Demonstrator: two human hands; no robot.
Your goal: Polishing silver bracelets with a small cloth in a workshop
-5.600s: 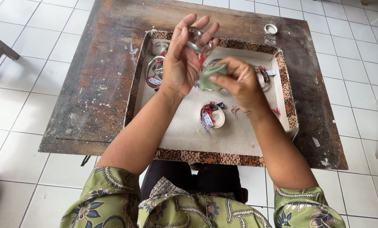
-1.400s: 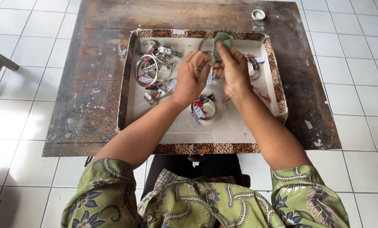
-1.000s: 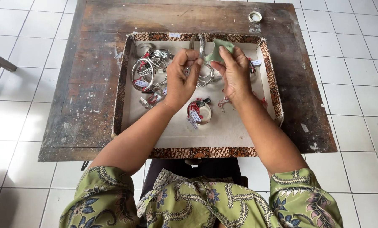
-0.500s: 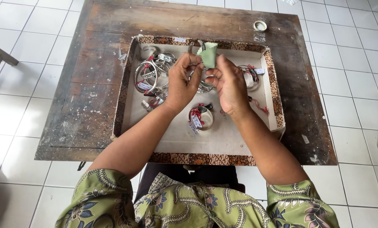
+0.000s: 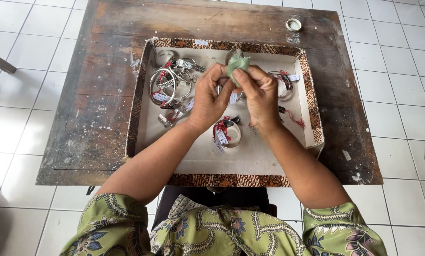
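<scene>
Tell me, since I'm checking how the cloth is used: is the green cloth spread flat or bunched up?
Bunched up: the green cloth is crumpled into a small wad, pinched by the right hand beside the left hand.

One head-worn camera looks steeply down, fairly near, onto the wooden table [image 5: 103, 123] and tray [image 5: 222, 179].

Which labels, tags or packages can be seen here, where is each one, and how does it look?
Small white paper label: on the batik tray's far rim, rectangular.
White tag with red string: on the silver bangle below the hands.
White tag: on the left pile of silver bangles, oblong.
White tag: by the right bangles.
Small round white tin: on the wooden table, far right.
</scene>
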